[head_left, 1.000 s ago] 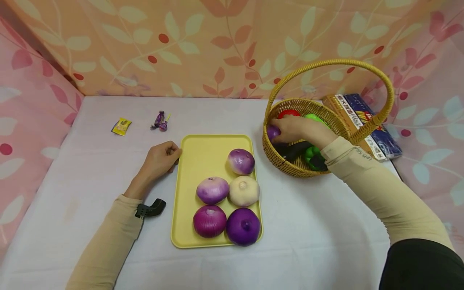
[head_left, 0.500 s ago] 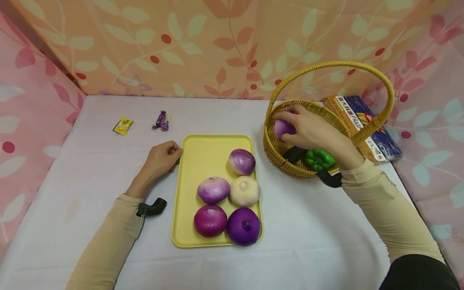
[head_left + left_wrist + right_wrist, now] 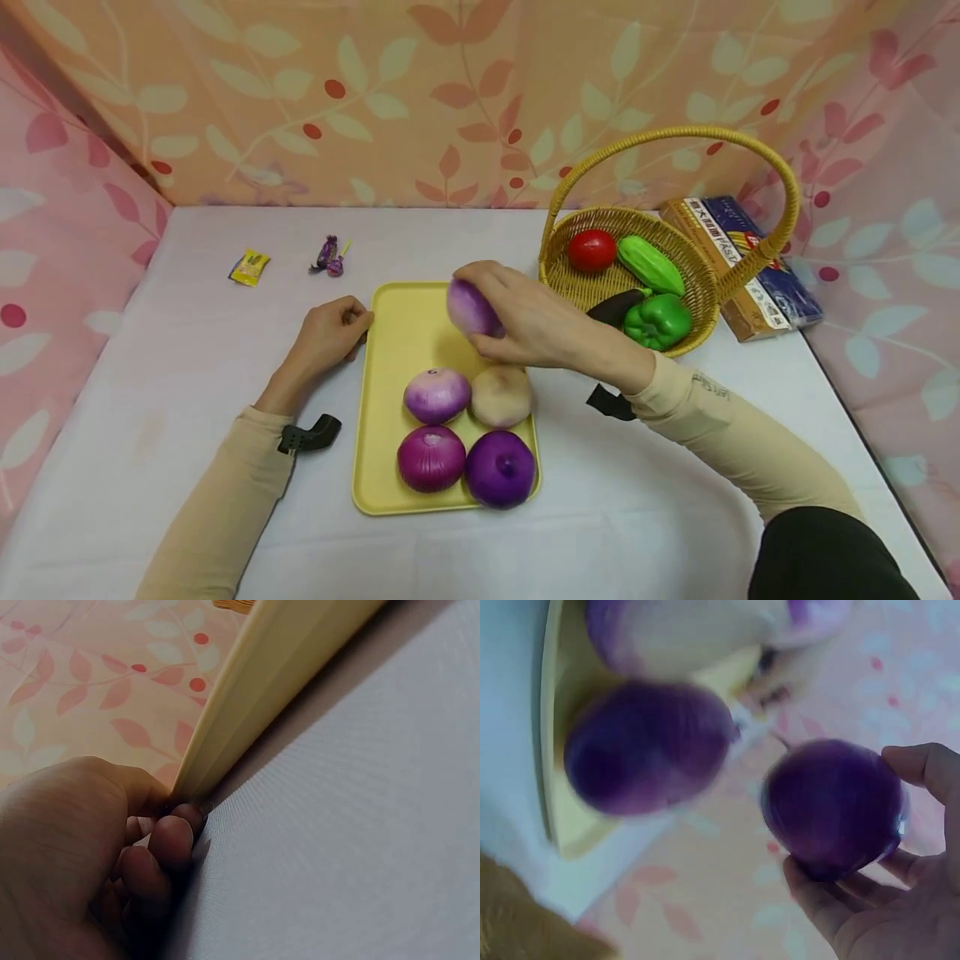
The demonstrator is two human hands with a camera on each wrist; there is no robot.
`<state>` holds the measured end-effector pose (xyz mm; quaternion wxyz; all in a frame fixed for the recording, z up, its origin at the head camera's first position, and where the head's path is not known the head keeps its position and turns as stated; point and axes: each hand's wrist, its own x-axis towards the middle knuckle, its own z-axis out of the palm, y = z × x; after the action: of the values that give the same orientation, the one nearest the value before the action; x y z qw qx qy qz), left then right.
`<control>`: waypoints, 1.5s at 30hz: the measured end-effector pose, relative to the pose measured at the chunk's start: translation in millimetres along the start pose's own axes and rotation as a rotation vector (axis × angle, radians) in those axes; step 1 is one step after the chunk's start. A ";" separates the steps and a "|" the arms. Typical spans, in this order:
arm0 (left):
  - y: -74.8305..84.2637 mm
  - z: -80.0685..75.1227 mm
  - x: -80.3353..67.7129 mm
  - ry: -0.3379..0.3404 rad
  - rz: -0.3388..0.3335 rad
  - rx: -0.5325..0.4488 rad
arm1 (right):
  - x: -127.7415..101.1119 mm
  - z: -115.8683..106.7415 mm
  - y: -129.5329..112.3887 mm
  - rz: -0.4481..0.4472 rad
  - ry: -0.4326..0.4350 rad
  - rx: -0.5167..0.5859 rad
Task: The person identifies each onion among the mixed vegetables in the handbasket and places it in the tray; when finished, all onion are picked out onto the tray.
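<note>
In the head view my right hand [image 3: 536, 325] holds a purple-and-white onion [image 3: 471, 308] above the far part of the yellow tray [image 3: 397, 350]. Its thumb and fingers curl round the onion [image 3: 832, 810] in the right wrist view. Below it on the tray lie a pale purple onion [image 3: 437, 396], a whitish onion [image 3: 501, 397], a magenta onion [image 3: 431, 458] and a dark purple onion [image 3: 501, 468]. Another onion [image 3: 649, 750] on the tray, seen in the right wrist view, is hidden by the right hand from above. My left hand [image 3: 326, 337] pinches the tray's left edge [image 3: 225, 727].
A wicker basket [image 3: 705, 283] with a tall handle stands at the right, holding a tomato [image 3: 592, 250], a green cucumber-like vegetable [image 3: 651, 265], a green pepper [image 3: 658, 322] and an eggplant [image 3: 615, 308]. Behind it lies a pasta packet [image 3: 757, 258]. Small candies [image 3: 250, 267] lie far left.
My right hand has lifted the onion out of the basket and carried it left over the tray. The left hand has stayed at the tray's edge.
</note>
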<state>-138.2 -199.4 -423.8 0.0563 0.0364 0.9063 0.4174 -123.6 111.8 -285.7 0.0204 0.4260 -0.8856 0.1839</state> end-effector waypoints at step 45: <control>-3.0 0.8 3.2 0.015 0.004 0.033 | 25.4 63.6 -8.5 -0.166 -0.185 -0.300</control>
<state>-141.4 -200.3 -426.8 0.0480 0.0361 0.9133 0.4028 -125.6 66.1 -337.4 0.0171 0.5046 -0.8631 0.0074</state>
